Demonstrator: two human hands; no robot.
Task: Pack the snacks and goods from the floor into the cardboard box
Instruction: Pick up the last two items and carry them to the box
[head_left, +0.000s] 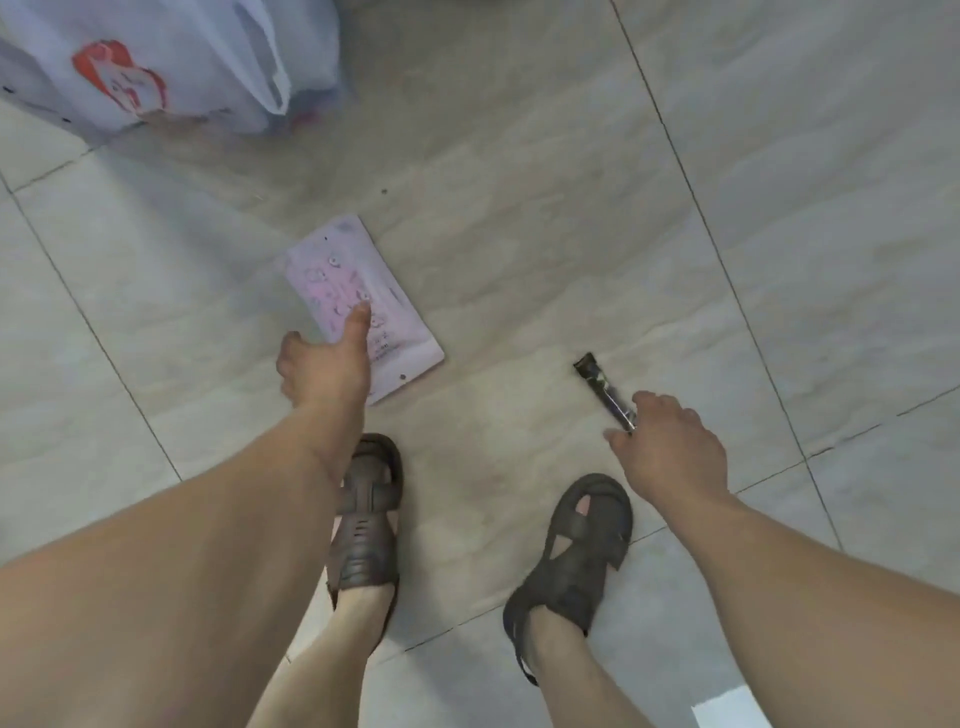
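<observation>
A pale pink flat snack packet (358, 291) lies on the grey tiled floor ahead of my feet. My left hand (322, 364) is on its near left edge, thumb lying across the top face and fingers curled beneath, gripping it. To the right a thin dark stick sachet (600, 387) lies slanted on the floor. My right hand (670, 447) pinches its near end between fingertips. The cardboard box is out of view.
A white plastic shopping bag (171, 67) with a red print stands at the top left. My two feet in brown sandals (369, 519) (576, 551) stand just behind the hands. A small white corner (727, 712) shows at the bottom right.
</observation>
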